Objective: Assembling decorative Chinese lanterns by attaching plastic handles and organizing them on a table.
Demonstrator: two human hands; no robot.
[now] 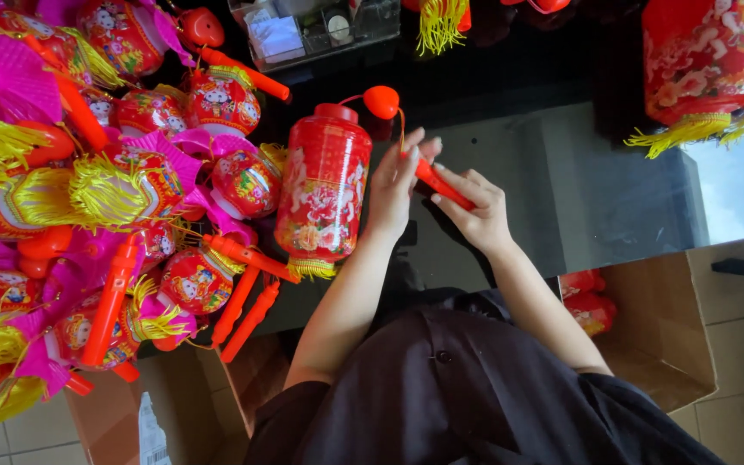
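Dark clothing (475, 396) of the person fills the near edge, with both forearms reaching up from it. Right hand (475, 211) is closed in a grip around a red-orange handle stick (445, 185), which runs slantwise through the fist. Left hand (396, 185) meets the stick's far end, fingertips pinched on it. From there a thin cord arcs to a red knob (381, 102) just beyond the left hand, and a red cylinder lantern (323, 189) with a yellow fringe lies just beside that hand, on the dark bench (579, 189). Further out on that side sprawls a heap of lanterns (105, 198). Open cardboard box (656, 336) sits near the right forearm.
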